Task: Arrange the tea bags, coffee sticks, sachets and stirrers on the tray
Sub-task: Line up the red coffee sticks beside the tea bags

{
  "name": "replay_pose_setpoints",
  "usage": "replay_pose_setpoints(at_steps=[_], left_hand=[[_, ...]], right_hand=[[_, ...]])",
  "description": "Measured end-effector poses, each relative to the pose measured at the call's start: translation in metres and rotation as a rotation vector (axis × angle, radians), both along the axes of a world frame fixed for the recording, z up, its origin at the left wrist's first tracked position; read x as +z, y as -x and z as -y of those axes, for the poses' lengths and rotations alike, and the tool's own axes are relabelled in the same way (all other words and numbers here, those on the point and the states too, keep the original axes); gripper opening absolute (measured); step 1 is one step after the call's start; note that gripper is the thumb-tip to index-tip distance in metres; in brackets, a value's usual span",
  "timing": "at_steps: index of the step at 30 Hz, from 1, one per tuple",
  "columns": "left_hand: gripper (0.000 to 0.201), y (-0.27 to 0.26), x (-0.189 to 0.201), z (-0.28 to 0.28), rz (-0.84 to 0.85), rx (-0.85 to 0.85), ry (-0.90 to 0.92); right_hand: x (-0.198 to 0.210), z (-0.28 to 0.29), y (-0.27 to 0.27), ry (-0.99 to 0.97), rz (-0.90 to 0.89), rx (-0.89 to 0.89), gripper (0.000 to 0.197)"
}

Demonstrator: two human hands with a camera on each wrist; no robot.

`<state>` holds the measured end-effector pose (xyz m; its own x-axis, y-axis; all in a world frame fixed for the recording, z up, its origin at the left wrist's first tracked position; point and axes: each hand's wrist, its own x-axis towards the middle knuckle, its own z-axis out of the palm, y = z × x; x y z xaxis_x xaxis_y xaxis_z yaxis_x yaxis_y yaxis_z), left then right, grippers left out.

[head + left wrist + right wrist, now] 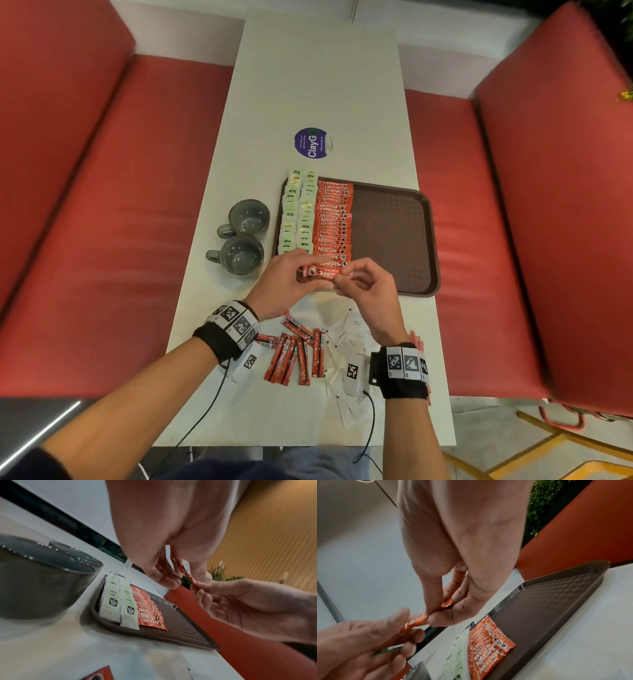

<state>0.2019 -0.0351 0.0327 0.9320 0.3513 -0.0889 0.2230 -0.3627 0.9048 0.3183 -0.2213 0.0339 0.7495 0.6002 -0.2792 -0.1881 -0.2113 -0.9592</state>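
Observation:
A brown tray (394, 236) lies on the white table, holding two columns of pale green tea bags (297, 212) and a column of red coffee sticks (334, 222) along its left side. Both hands hover over the tray's near left corner. My left hand (291, 277) grips a small bundle of red coffee sticks (320, 270). My right hand (363, 284) pinches the right end of one stick. In the left wrist view the held stick (186, 573) sits between both hands' fingertips. The right wrist view shows the same stick (418, 620) above the tray (556, 601).
Two grey cups (245, 236) stand left of the tray. Loose red coffee sticks (294, 353) and white sachets (349, 342) lie on the table near me. A purple round sticker (311, 143) sits beyond the tray. Red benches (102, 205) flank the table.

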Motion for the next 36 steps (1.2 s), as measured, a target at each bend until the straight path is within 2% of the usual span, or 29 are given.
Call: replay_pose_setpoints(at_steps=[2, 4, 7, 11, 14, 21, 23, 26, 28, 31, 36], left_hand=[[0.037, 0.000, 0.001, 0.000, -0.005, 0.025, 0.090], [0.025, 0.000, -0.002, 0.001, -0.022, 0.043, 0.078], [0.018, -0.002, -0.005, 0.002, -0.041, 0.032, 0.069], [0.016, -0.003, -0.005, 0.007, -0.053, 0.025, 0.119], [0.018, 0.000, -0.005, 0.006, -0.100, -0.011, 0.133], [0.015, 0.008, -0.020, 0.009, -0.134, -0.120, 0.014], [0.010, 0.009, -0.022, 0.011, -0.140, -0.063, 0.110], [0.020, 0.009, -0.018, 0.014, -0.109, 0.095, 0.418], [0.024, 0.009, -0.017, 0.013, -0.049, 0.138, 0.571], [0.024, 0.010, -0.016, 0.015, -0.014, 0.131, 0.673], [0.028, 0.008, -0.014, 0.019, 0.007, 0.157, 0.795]], right_hand=[[-0.002, 0.003, -0.002, 0.044, 0.052, 0.003, 0.020], [0.002, 0.003, -0.002, 0.063, 0.065, 0.027, 0.027], [0.006, 0.001, 0.001, 0.105, 0.105, 0.107, 0.033], [0.009, 0.003, 0.000, 0.103, 0.156, 0.123, 0.016], [0.010, 0.007, -0.002, 0.113, 0.194, 0.093, 0.014], [0.012, -0.005, 0.006, 0.028, 0.157, -0.003, 0.041], [0.012, -0.007, 0.010, -0.021, 0.120, -0.027, 0.037], [0.007, -0.005, 0.014, 0.020, 0.114, 0.006, 0.025], [0.001, -0.003, 0.018, 0.044, 0.123, 0.062, 0.015], [-0.004, 0.000, 0.021, 0.021, 0.100, 0.051, 0.004], [-0.001, 0.003, 0.017, 0.062, 0.109, 0.047, 0.011]])
